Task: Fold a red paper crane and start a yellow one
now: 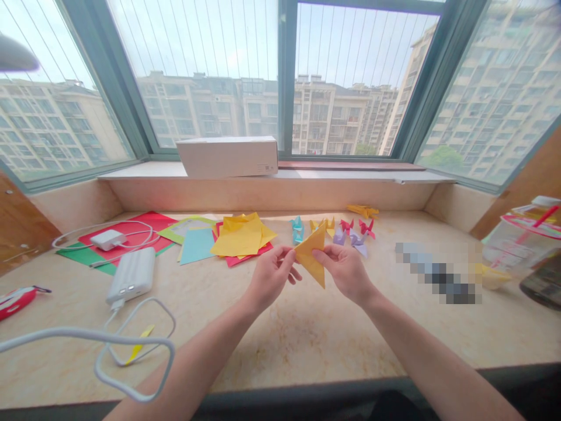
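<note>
My left hand and my right hand hold a folded yellow paper between them, above the stone counter. The paper is a pointed, diamond-like shape standing nearly upright. Each hand pinches one side edge of it with thumb and fingers. Behind the hands lies a row of small folded paper cranes in blue, yellow, red and purple. A loose stack of coloured paper sheets lies to the left of them.
A white power bank with a looping white cable, a white charger on red and green sheets, and a red object lie left. A white box rests on the window sill. A plastic cup stands at right.
</note>
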A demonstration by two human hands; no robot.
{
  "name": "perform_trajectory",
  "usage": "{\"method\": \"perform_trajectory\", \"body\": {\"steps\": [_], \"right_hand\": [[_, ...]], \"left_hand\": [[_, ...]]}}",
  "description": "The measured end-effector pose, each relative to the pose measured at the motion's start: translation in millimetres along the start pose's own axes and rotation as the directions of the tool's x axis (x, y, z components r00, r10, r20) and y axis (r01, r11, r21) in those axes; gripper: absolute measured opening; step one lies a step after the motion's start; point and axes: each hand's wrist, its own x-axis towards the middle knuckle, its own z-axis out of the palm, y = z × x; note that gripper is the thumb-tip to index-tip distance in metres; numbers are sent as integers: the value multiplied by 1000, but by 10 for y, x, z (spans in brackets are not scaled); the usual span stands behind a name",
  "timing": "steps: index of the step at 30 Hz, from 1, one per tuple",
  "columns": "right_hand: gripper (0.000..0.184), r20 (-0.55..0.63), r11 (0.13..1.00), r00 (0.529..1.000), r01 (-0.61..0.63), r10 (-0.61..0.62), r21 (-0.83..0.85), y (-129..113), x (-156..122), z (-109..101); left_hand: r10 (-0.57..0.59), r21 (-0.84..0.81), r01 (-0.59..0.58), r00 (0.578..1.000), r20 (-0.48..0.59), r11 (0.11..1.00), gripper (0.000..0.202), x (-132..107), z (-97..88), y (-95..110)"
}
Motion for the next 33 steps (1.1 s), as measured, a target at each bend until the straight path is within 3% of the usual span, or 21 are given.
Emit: {"method": "perform_trajectory", "body": {"steps": [3,6,12,16,20,24,33], "right_hand": [[33,-3,1000,1000,9,-9,5,29,-6,14],[33,48,999,999,2,-3,37,24,-9,34],[37,257,998,965,-52,42,34,-53,-43,77],[35,224,995,970,-87,95,-44,-84,-56,78],[39,233,992,964,-116,125,-50,-86,-48,71],[42,256,997,963,-80,77,-1,-77,-50,74],[47,132,988,991,26,-6,-154,-34,-74,93]], "left_hand": [[-47,-79,47,999,7,996,38,3,9,15],[-68,-102,70,997,26,992,31,17,-4,15],[-10,-117,-11,984,-178,993,25,32,-55,42],[-12,-129,-19,972,-236,992,28,30,-56,76],[3,-137,-35,972,-233,990,29,32,-45,62],[22,-127,-47,981,-193,991,30,28,-41,44],[-55,-166,39,994,-93,985,32,22,-6,5]]}}
